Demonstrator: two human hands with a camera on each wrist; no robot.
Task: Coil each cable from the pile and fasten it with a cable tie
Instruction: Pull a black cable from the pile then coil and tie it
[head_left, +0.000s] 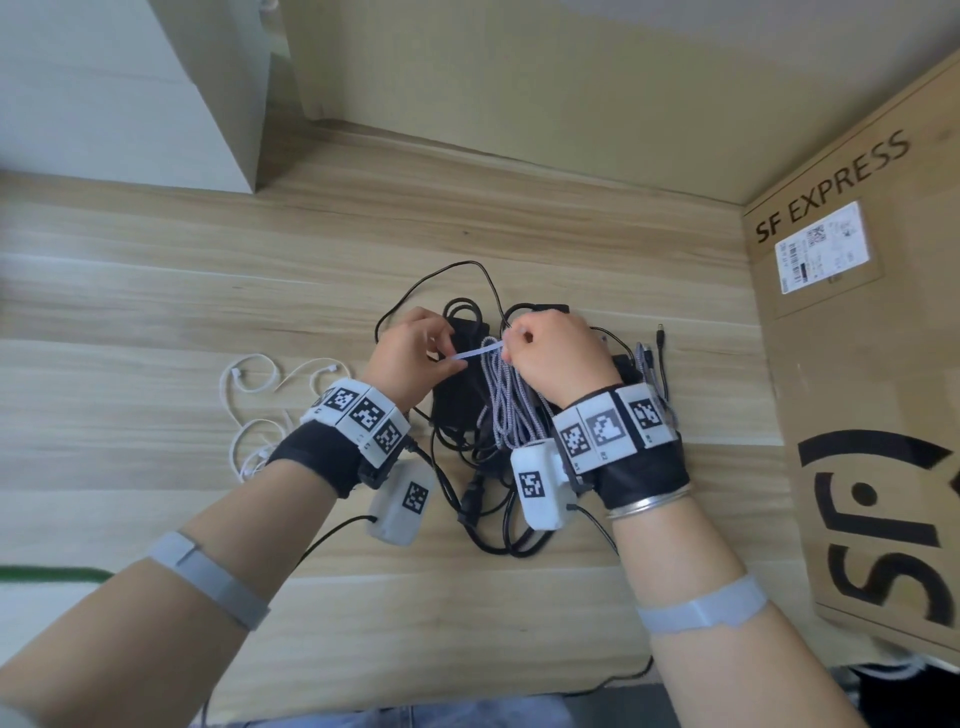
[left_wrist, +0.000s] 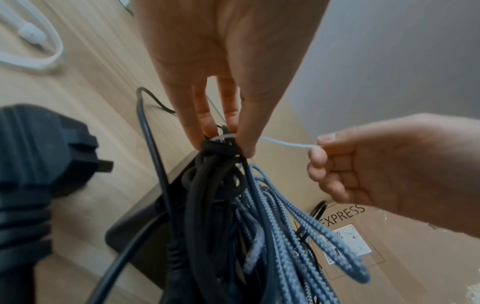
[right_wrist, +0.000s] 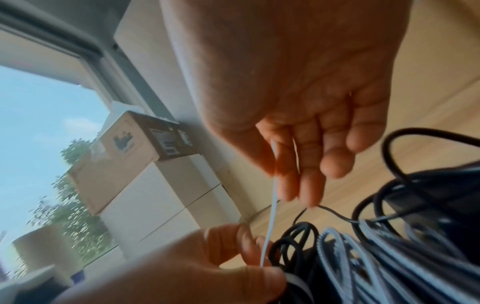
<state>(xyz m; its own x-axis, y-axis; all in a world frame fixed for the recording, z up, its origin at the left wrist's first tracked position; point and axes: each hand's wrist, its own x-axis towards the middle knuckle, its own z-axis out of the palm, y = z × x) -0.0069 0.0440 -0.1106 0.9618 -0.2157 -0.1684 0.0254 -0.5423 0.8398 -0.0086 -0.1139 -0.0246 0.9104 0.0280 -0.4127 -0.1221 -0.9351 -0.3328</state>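
Braided cable (head_left: 506, 395): coiled, lifted above the black cable pile (head_left: 467, 441) on the tabletop (head_left: 208, 291).
Cable tie (head_left: 475, 354): white, looped round the coil's top.
Left hand (head_left: 415, 353): pinches the tie's free tail.
Right hand (head_left: 556, 353): fingertips pinch the coil at the tie's loop.
Cardboard box (head_left: 857, 364): right of the pile.

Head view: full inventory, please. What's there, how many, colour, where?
braided cable: one, grey-white, coiled, held between the hands
cable tie: one, white, at the coil's top
black cables: several, tangled on the table under the hands
white cable: one, loose, left
cardboard box: one, brown, "SF EXPRESS", right
white box: one, far left
table: one, light wood
left hand: pinches the tie
right hand: pinches the tie
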